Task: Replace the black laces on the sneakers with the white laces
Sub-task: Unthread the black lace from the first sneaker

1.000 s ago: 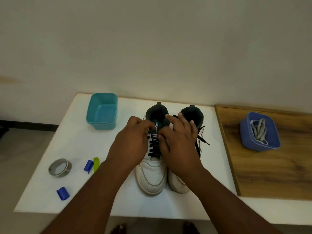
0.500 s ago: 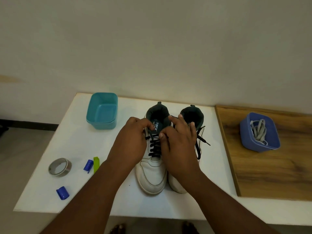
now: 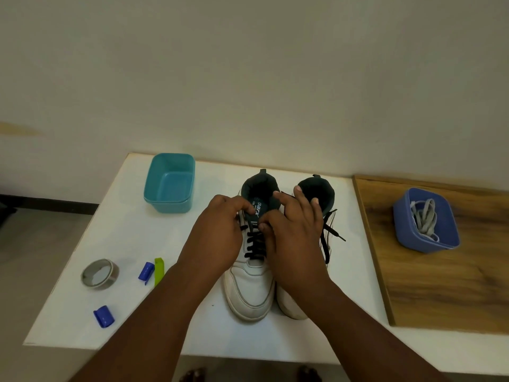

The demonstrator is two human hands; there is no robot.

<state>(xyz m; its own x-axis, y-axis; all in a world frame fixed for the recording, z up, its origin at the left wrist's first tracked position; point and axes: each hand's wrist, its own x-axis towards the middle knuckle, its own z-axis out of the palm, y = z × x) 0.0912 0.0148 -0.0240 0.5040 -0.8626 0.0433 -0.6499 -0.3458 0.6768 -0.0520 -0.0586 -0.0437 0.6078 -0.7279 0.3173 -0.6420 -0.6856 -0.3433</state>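
Observation:
Two white sneakers with dark collars stand side by side, toes toward me, on the white table (image 3: pixel 132 244). The left sneaker (image 3: pixel 249 288) has a black lace (image 3: pixel 254 245) crossed over its tongue. My left hand (image 3: pixel 217 238) pinches that lace at the top left eyelets. My right hand (image 3: pixel 296 238) holds the lace's other side with its thumb by the tongue; its fingers spread over the right sneaker (image 3: pixel 289 306) and hide most of it. That shoe's black lace ends (image 3: pixel 330 234) hang loose. The white laces (image 3: pixel 424 220) lie coiled in a blue tub (image 3: pixel 446 241).
An empty teal tub (image 3: pixel 169 186) sits at the back left. A tape roll (image 3: pixel 99 272), two blue clips (image 3: pixel 146 271) (image 3: pixel 104 316) and a green clip (image 3: pixel 159 270) lie front left. The blue tub stands on a wooden board (image 3: pixel 440 285) at the right.
Both hands have shifted slightly apart at the top of the left sneaker, so more of its tongue and label shows. The sneakers and tubs have not moved.

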